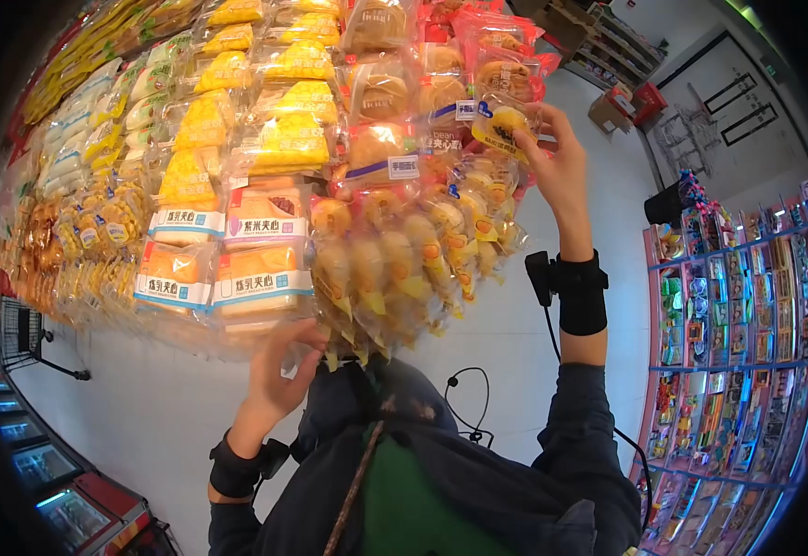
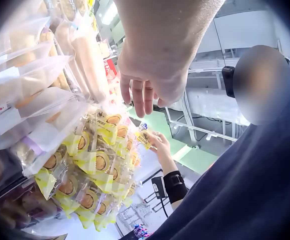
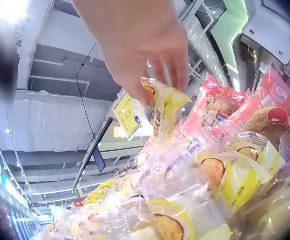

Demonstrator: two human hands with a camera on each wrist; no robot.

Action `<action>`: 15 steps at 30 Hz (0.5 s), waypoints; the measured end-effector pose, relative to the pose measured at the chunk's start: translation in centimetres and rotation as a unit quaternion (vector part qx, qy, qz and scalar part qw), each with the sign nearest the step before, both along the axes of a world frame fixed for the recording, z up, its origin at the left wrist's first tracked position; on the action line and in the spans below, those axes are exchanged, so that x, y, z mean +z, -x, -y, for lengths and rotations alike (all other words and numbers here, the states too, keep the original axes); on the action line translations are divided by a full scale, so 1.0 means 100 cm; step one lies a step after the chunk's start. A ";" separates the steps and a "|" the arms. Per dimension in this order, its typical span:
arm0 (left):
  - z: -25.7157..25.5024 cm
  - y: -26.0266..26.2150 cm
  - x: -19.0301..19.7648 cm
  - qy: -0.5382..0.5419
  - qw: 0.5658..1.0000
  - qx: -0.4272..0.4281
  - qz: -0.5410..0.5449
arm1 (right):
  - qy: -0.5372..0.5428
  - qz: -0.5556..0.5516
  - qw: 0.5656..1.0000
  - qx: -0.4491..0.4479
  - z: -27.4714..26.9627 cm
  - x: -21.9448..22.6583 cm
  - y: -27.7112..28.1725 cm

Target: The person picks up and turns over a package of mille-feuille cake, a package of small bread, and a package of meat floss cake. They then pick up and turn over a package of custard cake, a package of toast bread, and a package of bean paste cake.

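Note:
My right hand (image 1: 559, 157) pinches a small packaged cake (image 1: 501, 125) between thumb and fingers, over the far right of the display. In the right wrist view this packet (image 3: 166, 112) shows clear film with yellow printing. Below it lies a pile of similar wrapped cakes (image 1: 399, 259), with yellow-edged wrappers. My left hand (image 1: 279, 378) is by the display's near edge, beside sandwich bread packs (image 1: 260, 278) in clear bags with white and blue labels. Its fingers (image 2: 139, 95) hang loosely bent with nothing in them in the left wrist view.
Rows of yellow-wrapped pastries (image 1: 297, 134) and round buns (image 1: 381, 88) fill the display's far side. Red-and-pink bun packs (image 3: 220, 102) stand near the right hand, by a yellow price card (image 3: 127, 116). Stocked shelves (image 1: 738, 324) line the right; a shopping cart (image 1: 24, 334) stands left.

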State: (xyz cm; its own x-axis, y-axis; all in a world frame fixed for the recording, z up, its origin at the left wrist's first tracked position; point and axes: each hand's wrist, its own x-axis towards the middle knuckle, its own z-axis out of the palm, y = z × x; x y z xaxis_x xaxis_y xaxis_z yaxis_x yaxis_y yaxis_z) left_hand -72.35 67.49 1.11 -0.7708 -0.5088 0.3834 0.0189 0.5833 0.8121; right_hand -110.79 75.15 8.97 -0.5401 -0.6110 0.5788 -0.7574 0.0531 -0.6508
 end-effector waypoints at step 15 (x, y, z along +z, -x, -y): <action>-0.012 0.016 0.001 0.001 0.999 0.049 -0.002 | -0.075 -0.046 0.996 0.024 0.018 -0.014 0.024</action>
